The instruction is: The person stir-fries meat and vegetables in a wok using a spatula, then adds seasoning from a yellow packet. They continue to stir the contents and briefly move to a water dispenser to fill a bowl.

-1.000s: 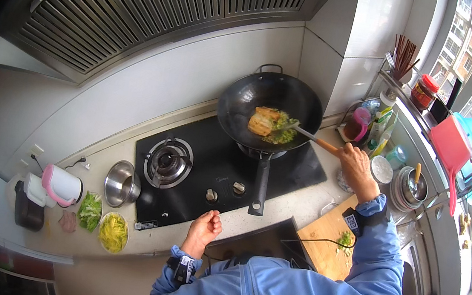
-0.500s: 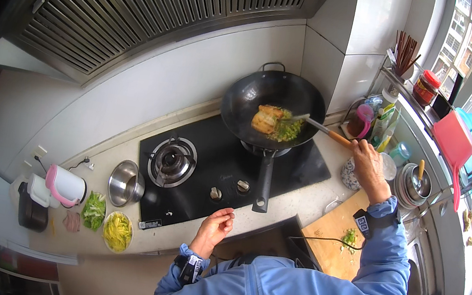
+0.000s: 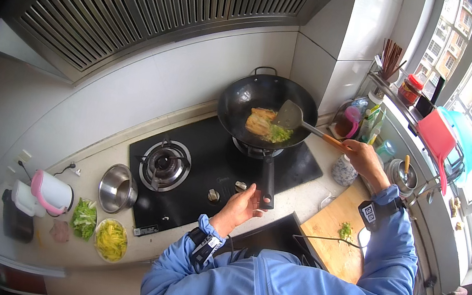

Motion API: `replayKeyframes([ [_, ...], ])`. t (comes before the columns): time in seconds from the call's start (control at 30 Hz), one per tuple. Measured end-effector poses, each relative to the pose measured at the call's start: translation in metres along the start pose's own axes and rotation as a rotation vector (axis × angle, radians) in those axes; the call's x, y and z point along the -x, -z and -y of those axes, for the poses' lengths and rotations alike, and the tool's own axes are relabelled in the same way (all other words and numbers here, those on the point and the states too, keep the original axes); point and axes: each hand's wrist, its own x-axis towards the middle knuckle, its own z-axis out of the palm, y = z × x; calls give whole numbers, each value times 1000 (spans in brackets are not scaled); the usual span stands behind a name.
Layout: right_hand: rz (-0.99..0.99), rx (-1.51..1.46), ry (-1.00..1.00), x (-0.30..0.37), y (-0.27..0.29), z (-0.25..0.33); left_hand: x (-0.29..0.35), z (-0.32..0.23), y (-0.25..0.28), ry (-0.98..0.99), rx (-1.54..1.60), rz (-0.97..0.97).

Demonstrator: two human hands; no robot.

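Note:
My right hand (image 3: 364, 164) is closed around the wooden handle of a metal spatula (image 3: 290, 116). Its broad blade is raised over the black wok (image 3: 237, 96), tilted beside the food. In the wok, browned pieces that look like fried egg or tofu (image 3: 259, 123) lie against chopped greens (image 3: 279, 134). Reaching toward the end of the wok's handle (image 3: 268, 182), my left hand (image 3: 241, 208) has its thumb and fingers apart. Its fingertips are at the handle's tip; whether they touch it is hard to see.
Left of the wok is a second burner (image 3: 164, 165), then a steel bowl (image 3: 118, 188), a dish of yellow strips (image 3: 110, 240) and leafy greens (image 3: 85, 218). A cutting board (image 3: 336, 231) with chopped bits lies at right, near a patterned jar (image 3: 344, 170). The range hood (image 3: 164, 11) overhangs.
The spatula blade has lifted out of the greens and now shows its flat face. My left hand has moved right and up to the wok's handle, its fingers opening. The whole view shifted slightly.

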Motion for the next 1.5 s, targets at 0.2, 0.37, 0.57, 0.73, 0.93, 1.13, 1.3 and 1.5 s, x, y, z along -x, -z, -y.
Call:
replayKeyframes([
  [0.2,24,111,15,-13,-5,9,-9,-9,-19,49,-4,38],
  [0.37,59,207,-17,-31,-20,19,-15,-9,-34,68,-81,-14],
  [0.57,89,273,-48,-45,-39,38,-25,-7,-34,59,-23,-36],
  [0.73,138,353,-29,-47,-49,39,-28,-4,-28,59,4,-8],
  [0.93,192,477,22,-61,-43,31,-30,-3,-23,55,39,44],
  [1.13,184,394,145,-63,-45,42,-30,-3,-24,68,75,46],
  [1.3,174,372,32,-63,-48,41,-29,-4,-25,69,73,32],
  [1.5,175,307,66,-64,-50,35,-29,-3,-24,75,98,46],
])
